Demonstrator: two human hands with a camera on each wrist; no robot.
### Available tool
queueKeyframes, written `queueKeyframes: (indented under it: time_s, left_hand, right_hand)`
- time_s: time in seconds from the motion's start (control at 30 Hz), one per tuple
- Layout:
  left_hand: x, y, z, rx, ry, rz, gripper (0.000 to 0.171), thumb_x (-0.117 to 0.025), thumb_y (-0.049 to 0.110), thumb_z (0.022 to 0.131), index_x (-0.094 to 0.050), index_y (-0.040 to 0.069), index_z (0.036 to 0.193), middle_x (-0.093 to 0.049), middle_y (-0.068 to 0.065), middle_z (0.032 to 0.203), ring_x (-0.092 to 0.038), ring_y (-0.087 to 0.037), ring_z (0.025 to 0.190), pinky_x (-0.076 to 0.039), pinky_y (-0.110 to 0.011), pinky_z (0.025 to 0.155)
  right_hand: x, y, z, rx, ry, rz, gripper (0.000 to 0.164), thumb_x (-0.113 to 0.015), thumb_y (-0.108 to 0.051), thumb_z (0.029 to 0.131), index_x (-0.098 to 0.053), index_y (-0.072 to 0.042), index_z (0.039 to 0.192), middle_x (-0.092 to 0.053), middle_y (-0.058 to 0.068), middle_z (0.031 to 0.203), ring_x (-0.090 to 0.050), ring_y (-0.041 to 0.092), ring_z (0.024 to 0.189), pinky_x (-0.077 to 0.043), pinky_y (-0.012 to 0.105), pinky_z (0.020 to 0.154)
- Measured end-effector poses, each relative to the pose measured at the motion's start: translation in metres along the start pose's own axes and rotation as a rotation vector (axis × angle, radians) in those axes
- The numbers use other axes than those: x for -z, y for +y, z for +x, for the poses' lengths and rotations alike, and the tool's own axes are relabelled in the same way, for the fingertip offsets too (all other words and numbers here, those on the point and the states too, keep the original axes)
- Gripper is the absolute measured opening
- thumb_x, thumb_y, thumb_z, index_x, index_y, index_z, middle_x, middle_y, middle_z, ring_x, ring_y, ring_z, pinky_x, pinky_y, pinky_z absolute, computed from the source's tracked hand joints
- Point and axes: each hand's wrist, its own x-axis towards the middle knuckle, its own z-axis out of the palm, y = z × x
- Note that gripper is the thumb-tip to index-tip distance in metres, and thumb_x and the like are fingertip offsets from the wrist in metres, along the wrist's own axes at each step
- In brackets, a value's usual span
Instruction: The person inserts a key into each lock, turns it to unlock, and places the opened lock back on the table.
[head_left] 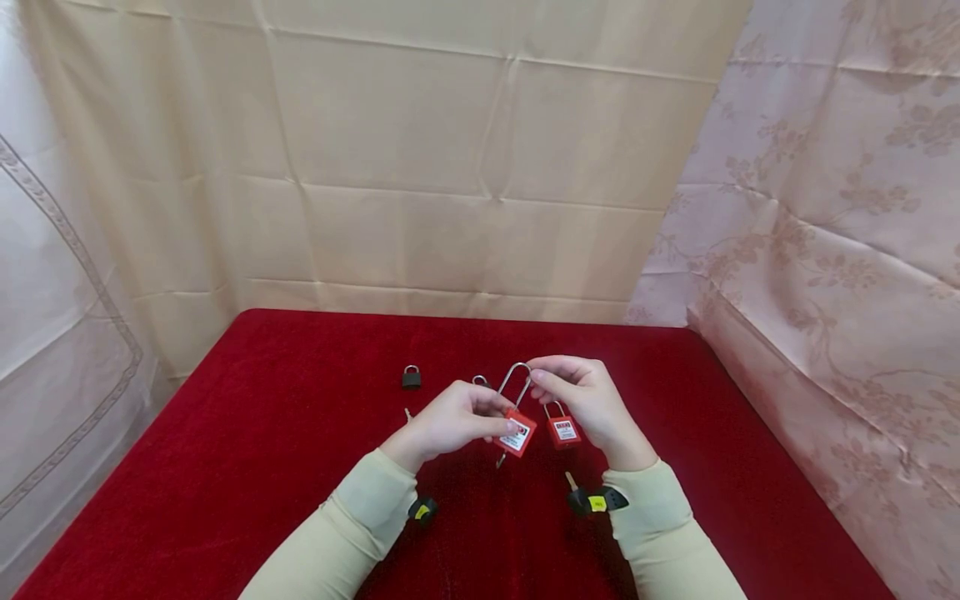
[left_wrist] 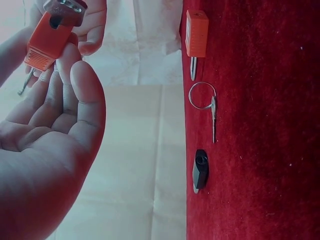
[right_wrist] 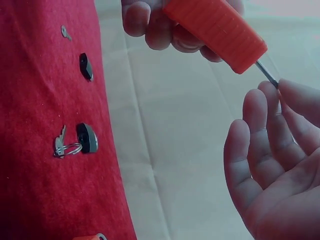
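Raised over the red-covered counter (head_left: 247,433), a red padlock (head_left: 516,440) is held between my two hands, above the locks lying below. My left hand (head_left: 459,423) pinches the body between thumb and fingers, its pale label turned up toward my eyes; my right hand (head_left: 596,404) pinches the steel shackle (right_wrist: 266,73) between thumb and fingertip, its other fingers apart. The split grip, I judge, lets one hand steady the body while the other governs the shackle. Whether both shackle ends are seated I cannot tell.

A second red padlock (head_left: 564,431) lies below my right hand, probably left there for easy reach. Farther back on the counter sits a black padlock (head_left: 411,380), in full view from my head; another black padlock (head_left: 482,381) is partly masked there by my left hand. The right wrist view shows the bodies of both, and keys on a ring (right_wrist: 59,147) just beside one, a placement that suggests they belong together. That view also gives the held lock's ridged side. The left wrist view alone reveals its grey end (left_wrist: 65,12), opposite the shackle, with a dark opening in the red body beside it.
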Motion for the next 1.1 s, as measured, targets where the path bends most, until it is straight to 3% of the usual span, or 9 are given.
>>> queueKeyframes:
  time_s: [0.17,0.37,0.53,0.63,0.83,1.0,1.1]
  left_hand:
    - [-0.001,-0.001,0.002,-0.015,0.015,-0.007,0.023,-0.076,0.009,0.090,-0.074,-0.004,0.109,-0.074,-0.006,0.090,-0.065,-0.037,0.079,-0.057,-0.049,0.072]
    - [0.000,0.000,0.001,-0.011,0.023,-0.006,0.023,-0.076,0.009,0.090,-0.075,-0.003,0.109,-0.073,-0.005,0.089,-0.066,-0.028,0.077,-0.057,-0.037,0.069]
    - [0.002,0.001,0.000,0.000,0.032,0.001,0.022,-0.076,0.012,0.091,-0.075,0.001,0.110,-0.073,-0.004,0.091,-0.065,-0.017,0.076,-0.057,-0.050,0.075]
    - [0.003,0.001,-0.001,0.005,0.042,0.002,0.023,-0.076,0.014,0.091,-0.075,0.002,0.111,-0.072,-0.005,0.093,-0.066,-0.018,0.078,-0.054,-0.060,0.079]
    - [0.006,0.001,-0.001,0.020,0.077,0.000,0.026,-0.077,0.018,0.091,-0.075,0.003,0.112,-0.073,-0.006,0.096,-0.066,-0.021,0.082,-0.056,-0.054,0.080]
    - [0.009,0.002,-0.001,0.029,0.111,-0.008,0.028,-0.077,0.018,0.091,-0.074,0.003,0.114,-0.074,-0.006,0.094,-0.067,-0.021,0.082,-0.055,-0.056,0.080]
    - [0.012,0.003,0.000,0.025,0.131,-0.002,0.028,-0.078,0.018,0.091,-0.074,0.003,0.114,-0.074,-0.006,0.093,-0.067,-0.027,0.082,-0.057,-0.048,0.077]
  right_hand:
    - [-0.003,0.000,0.001,-0.021,0.015,0.011,0.025,-0.068,0.001,0.095,-0.067,0.015,0.116,-0.073,0.010,0.087,-0.069,0.016,0.073,-0.059,0.031,0.069]
    - [-0.004,-0.001,0.002,-0.020,0.016,0.010,0.024,-0.068,0.001,0.095,-0.067,0.013,0.116,-0.072,0.020,0.089,-0.069,0.017,0.073,-0.059,0.033,0.069]
    - [-0.002,0.001,0.002,-0.006,0.003,0.012,0.028,-0.066,-0.002,0.098,-0.064,0.014,0.121,-0.072,0.009,0.089,-0.070,0.020,0.076,-0.060,0.035,0.070]
    - [-0.001,0.001,0.001,-0.015,0.012,0.023,0.031,-0.064,-0.004,0.099,-0.061,0.013,0.125,-0.072,0.013,0.097,-0.070,0.022,0.079,-0.060,0.036,0.072]
    - [0.002,-0.001,-0.001,-0.040,0.037,0.027,0.031,-0.064,-0.011,0.101,-0.063,0.003,0.128,-0.072,0.014,0.108,-0.071,0.027,0.087,-0.060,0.041,0.077]
    - [0.002,-0.002,0.000,-0.051,0.034,0.030,0.034,-0.064,-0.016,0.102,-0.062,0.003,0.130,-0.071,0.015,0.112,-0.071,0.036,0.093,-0.060,0.041,0.078]
    - [0.002,-0.003,0.001,-0.061,0.045,0.031,0.034,-0.065,-0.017,0.101,-0.062,0.002,0.130,-0.071,0.016,0.113,-0.071,0.038,0.094,-0.060,0.041,0.078]
